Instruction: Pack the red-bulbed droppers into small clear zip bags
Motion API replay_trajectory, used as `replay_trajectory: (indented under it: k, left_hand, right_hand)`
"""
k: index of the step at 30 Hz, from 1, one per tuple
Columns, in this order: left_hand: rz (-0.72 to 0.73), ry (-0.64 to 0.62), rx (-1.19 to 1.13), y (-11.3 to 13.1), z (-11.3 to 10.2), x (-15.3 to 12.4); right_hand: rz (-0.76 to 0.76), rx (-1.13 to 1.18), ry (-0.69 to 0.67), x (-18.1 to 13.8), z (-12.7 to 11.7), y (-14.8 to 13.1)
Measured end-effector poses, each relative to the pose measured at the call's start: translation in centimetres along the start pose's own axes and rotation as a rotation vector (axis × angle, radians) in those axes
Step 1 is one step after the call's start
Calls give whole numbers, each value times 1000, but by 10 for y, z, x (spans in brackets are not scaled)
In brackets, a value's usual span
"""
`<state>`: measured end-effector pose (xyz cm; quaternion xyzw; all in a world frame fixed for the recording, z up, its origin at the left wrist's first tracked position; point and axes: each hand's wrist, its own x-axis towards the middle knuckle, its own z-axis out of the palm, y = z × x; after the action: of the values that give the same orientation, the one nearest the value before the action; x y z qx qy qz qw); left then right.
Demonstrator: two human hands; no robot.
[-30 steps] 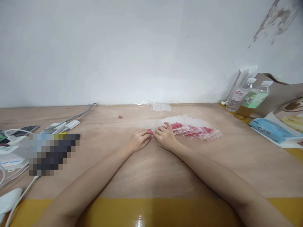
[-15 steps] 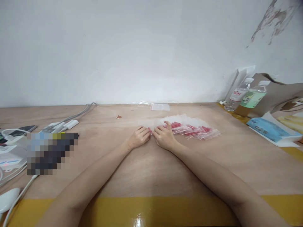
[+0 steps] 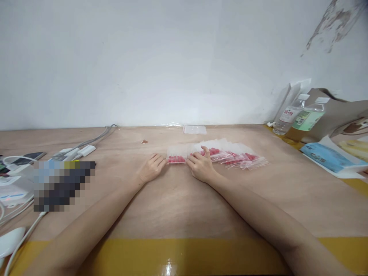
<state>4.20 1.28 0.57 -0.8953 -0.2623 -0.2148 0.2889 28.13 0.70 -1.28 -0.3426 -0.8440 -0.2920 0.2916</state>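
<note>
A small clear zip bag point(image 3: 176, 149) with several red pieces inside lies flat on the table between my two hands. My left hand point(image 3: 153, 168) is closed at the bag's lower left corner, its fingertips pinching the edge. At the lower right corner, my right hand point(image 3: 200, 164) has its fingers closed on the same edge, thumb raised. Just beyond my right hand, a fanned row of similar zip bags point(image 3: 230, 153) with red pieces overlaps toward the right. What the red pieces are is too small to tell.
Near the wall lies a flat clear bag point(image 3: 194, 129). Cables, chargers point(image 3: 86, 150) and a blurred-out dark object point(image 3: 64, 186) occupy the left side. Two bottles point(image 3: 309, 117), a paper bag point(image 3: 336, 111) and a blue tissue pack point(image 3: 327, 155) stand or lie at right.
My left hand has slid left along the bag's lower edge, uncovering the red pieces inside. The right hand has stayed almost in place.
</note>
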Motion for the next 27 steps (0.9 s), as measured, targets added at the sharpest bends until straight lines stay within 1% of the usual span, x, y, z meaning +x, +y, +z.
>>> replay_trajectory:
  k: [4,8,13,16,20,27]
  left_hand:
    - [16,-25,-13,-1,1,-1]
    - [23,3,-29,1,6,-1]
    - [36,32,-40,9,15,8]
    - [45,31,-29,11,15,12]
    - [42,22,0,5,10,9]
    - [-1,-2,25,-8,4,-7]
  right_hand:
    - [2,-1,-14,-1,-1,1]
    - [2,16,-7,-1,1,2]
    - [-4,45,11,3,2,-2]
    - [-11,51,1,4,2,-5]
    - [-25,46,-11,1,2,-3]
    - [-6,36,-1,-3,5,3]
